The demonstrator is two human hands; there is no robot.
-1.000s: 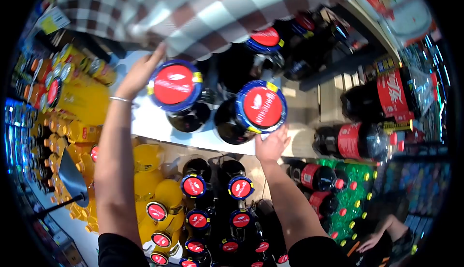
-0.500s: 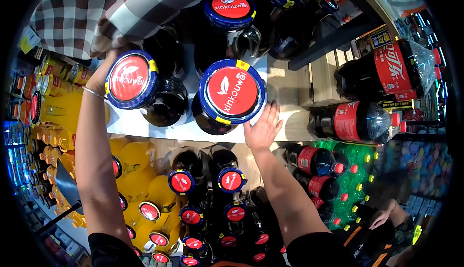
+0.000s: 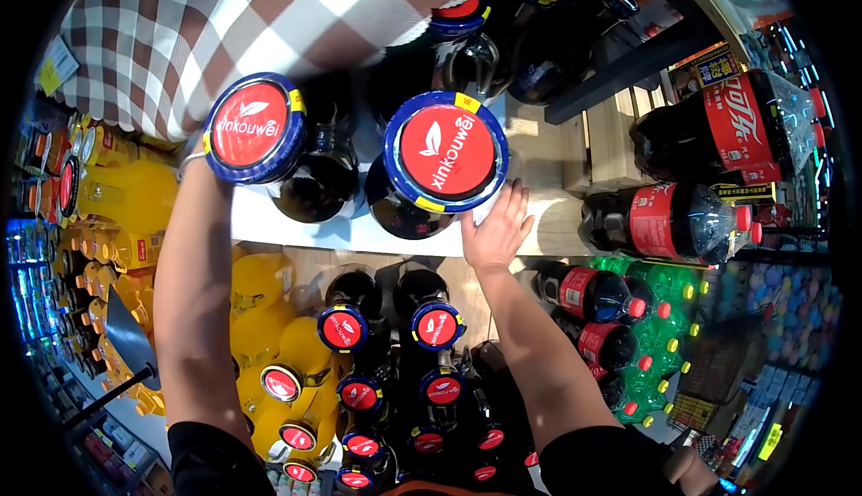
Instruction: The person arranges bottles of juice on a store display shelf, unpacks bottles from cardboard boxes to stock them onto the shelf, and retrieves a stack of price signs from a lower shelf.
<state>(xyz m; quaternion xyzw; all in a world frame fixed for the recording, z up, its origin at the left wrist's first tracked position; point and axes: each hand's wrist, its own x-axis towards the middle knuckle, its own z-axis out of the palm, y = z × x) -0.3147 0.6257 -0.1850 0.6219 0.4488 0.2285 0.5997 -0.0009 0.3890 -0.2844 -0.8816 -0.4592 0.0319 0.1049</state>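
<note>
My right hand rests with its fingers spread on the shelf edge, beside a large dark bottle with a blue-rimmed red lid. A second dark bottle with the same kind of lid stands to the left. My left arm reaches up past that one. The lid and a brown-and-white checked cloth hide my left hand, and only the wrist with a thin bracelet shows. What the left fingers do is hidden. More dark bottles stand behind, partly under the cloth.
Below the shelf stand several dark bottles and yellow juice bottles with red lids. Cola bottles lie at the right, above green bottles. A wooden crate and a dark post are at the upper right. Another person's hand shows lower right.
The checked cloth has spread down and to the right, covering more of the rear bottles. My left hand has gone out of sight behind the lid and cloth. The right hand stays beside its bottle.
</note>
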